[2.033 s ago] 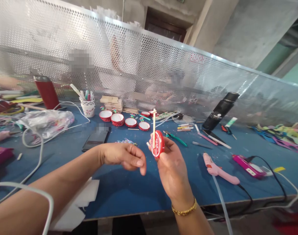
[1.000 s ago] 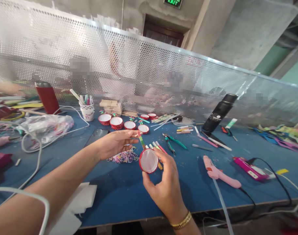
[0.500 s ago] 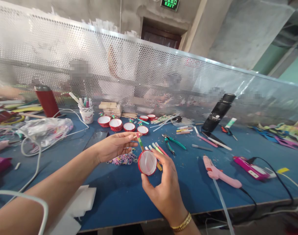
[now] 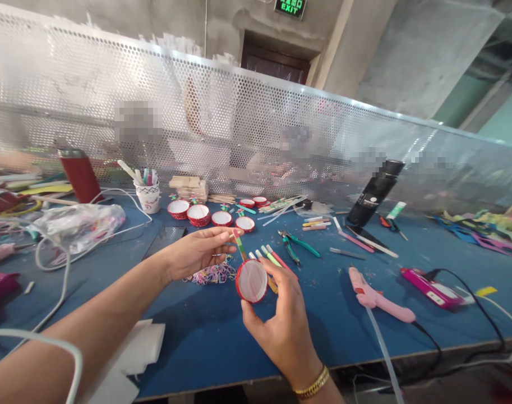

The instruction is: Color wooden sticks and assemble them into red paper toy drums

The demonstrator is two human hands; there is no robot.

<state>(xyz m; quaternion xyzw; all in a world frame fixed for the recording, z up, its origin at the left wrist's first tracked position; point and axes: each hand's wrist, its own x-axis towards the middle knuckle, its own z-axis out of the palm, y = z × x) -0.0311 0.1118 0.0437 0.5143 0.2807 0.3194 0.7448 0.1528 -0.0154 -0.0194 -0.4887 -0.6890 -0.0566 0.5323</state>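
My right hand (image 4: 281, 314) grips a small round red-rimmed cup (image 4: 251, 280) by its edges, thumb below and fingers on the right side; its white round face is turned toward me. From its top rises a flat craft stick (image 4: 239, 244) coloured pink and green. My left hand (image 4: 203, 249) pinches the stick's upper end between thumb and forefinger, the other fingers loosely curled. Beneath the left hand lies a pile of thin coloured rubber bands (image 4: 213, 272). Several felt-tip pens (image 4: 273, 255) lie just behind the cup, partly hidden by my right hand.
Several similar red cups (image 4: 198, 214) stand at the back. Green-handled pliers (image 4: 295, 247), a pink glue gun (image 4: 377, 297) with its cord, and a black bottle (image 4: 373, 193) are to the right. A paper cup of pens (image 4: 148, 197) and a red bottle (image 4: 79, 174) stand left.
Almost nothing differs. The red-rimmed cup and my right fingers have shifted very slightly left, while both hands keep their hold.
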